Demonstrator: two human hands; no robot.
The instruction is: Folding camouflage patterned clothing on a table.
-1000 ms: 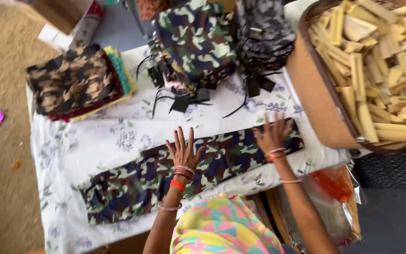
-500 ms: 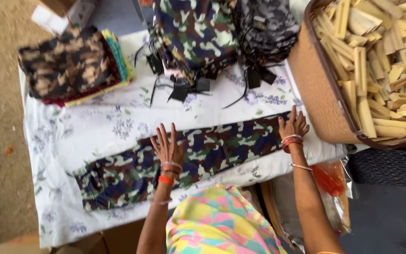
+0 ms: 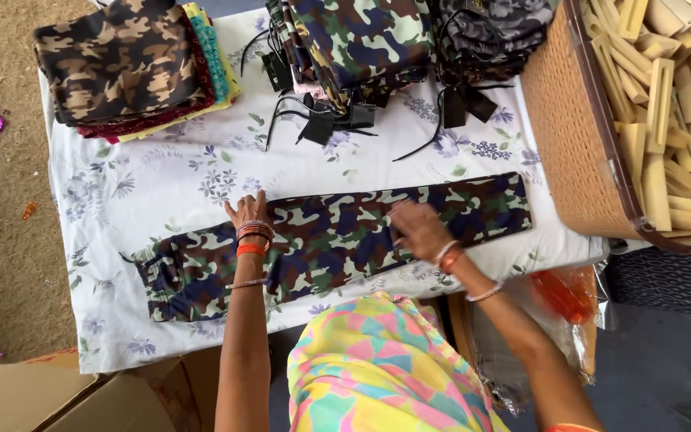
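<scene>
A long strip of folded camouflage cloth, in green, brown, navy and cream patches, lies flat across the floral-sheeted counter. The left hand rests on its upper edge with fingers spread flat, no grip closed. The right hand presses mid-strip, fingers curled, seemingly pinching the fabric, beside the woven basket.

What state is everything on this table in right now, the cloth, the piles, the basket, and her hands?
Camouflage cloth: laid flat, stretched lengthwise.
Left hand: open, flat at the cloth's upper edge.
Right hand: on the cloth's middle; grip unclear.
Left pile: folded, stacked.
Middle pile: folded, stacked, black straps hanging.
Basket: full of pale wooden pieces.
Tablecloth: spread flat.
</scene>
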